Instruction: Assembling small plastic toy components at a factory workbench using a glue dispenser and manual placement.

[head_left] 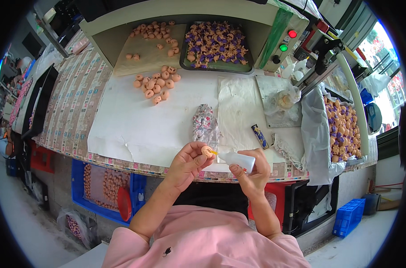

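Between the thumb and fingers of my left hand (pixel 188 164) is a small round peach-coloured doll head (pixel 207 151), its hollow side showing. My right hand (pixel 253 173) grips a white squeeze bottle (pixel 241 160), tilted to the left. Its yellow nozzle tip (pixel 215 153) meets the edge of the head; whether anything flows out is too small to tell. Just beyond my hands a crumpled flower-patterned cloth (pixel 204 123) lies on the white paper. Several more doll heads (pixel 156 85) sit loose farther back on the left.
A black tray (pixel 183 60) full of peach and purple doll parts stands under a grey machine hood. At the right is a cloth-lined box (pixel 317 129) of similar parts, near a lever press (pixel 321 67). A small dark blue packet (pixel 259 136) lies nearby. Below hangs a blue crate (pixel 78 183).
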Action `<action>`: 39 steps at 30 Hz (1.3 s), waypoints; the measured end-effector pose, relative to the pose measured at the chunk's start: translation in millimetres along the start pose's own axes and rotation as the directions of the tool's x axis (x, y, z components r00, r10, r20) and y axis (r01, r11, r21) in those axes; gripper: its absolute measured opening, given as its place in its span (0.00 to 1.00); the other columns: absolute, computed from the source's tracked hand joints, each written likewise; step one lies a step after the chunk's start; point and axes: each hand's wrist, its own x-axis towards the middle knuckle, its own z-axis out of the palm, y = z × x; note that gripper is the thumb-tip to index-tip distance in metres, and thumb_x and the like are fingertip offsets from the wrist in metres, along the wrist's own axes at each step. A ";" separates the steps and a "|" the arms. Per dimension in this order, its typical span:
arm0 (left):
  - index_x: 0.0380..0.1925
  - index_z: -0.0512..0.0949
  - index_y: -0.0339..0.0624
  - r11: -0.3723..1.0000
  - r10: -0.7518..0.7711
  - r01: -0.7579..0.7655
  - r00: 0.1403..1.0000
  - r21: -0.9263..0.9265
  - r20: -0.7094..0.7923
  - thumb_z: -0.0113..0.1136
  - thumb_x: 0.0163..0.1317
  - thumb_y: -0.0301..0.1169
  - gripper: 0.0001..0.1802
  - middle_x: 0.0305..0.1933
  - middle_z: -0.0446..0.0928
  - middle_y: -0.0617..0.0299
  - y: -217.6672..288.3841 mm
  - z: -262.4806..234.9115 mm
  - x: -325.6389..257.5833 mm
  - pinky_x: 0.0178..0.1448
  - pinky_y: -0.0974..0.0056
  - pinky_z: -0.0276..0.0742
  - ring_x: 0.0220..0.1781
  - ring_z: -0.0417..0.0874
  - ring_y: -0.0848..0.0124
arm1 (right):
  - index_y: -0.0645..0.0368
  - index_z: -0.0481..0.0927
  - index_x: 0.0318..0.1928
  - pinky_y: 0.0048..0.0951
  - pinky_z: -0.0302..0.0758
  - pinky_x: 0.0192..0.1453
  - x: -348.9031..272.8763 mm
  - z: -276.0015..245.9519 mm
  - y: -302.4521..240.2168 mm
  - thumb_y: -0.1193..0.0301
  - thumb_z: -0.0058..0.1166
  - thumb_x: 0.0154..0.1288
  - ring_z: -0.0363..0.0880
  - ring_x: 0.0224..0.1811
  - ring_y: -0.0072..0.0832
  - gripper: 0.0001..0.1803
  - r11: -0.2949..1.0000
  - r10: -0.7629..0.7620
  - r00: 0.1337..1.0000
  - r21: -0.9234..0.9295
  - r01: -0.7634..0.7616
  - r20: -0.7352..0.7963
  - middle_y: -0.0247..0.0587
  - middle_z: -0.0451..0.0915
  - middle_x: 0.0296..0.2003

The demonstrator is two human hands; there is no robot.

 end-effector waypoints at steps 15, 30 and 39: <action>0.50 0.71 0.40 1.000 -0.001 0.001 1.000 -0.014 -0.005 0.59 0.62 0.21 0.16 0.49 0.77 0.58 -2.6 -0.3 2.0 0.60 0.64 0.76 0.52 0.80 0.66 | 0.64 0.80 0.38 0.25 0.68 0.31 -4.1 -9.3 -0.4 0.64 0.72 0.49 0.74 0.29 0.26 0.21 0.995 -0.086 0.996 -0.051 0.085 -0.019 0.39 0.75 0.29; 0.50 0.72 0.40 1.000 0.011 -0.011 1.000 -0.007 0.019 0.59 0.62 0.21 0.17 0.51 0.76 0.58 -4.5 1.2 3.8 0.62 0.63 0.76 0.54 0.79 0.67 | 0.64 0.80 0.38 0.24 0.68 0.30 -2.6 -4.5 1.3 0.62 0.73 0.49 0.73 0.28 0.25 0.22 0.995 -0.102 0.995 -0.013 0.102 -0.015 0.38 0.76 0.28; 0.51 0.72 0.41 1.000 0.004 -0.004 1.000 0.001 0.009 0.59 0.61 0.20 0.17 0.52 0.76 0.57 -5.9 1.8 2.3 0.62 0.62 0.76 0.55 0.78 0.68 | 0.63 0.81 0.37 0.25 0.69 0.30 -3.8 -12.0 -3.3 0.65 0.72 0.48 0.75 0.28 0.27 0.19 0.995 -0.094 0.995 -0.029 0.094 -0.015 0.39 0.77 0.27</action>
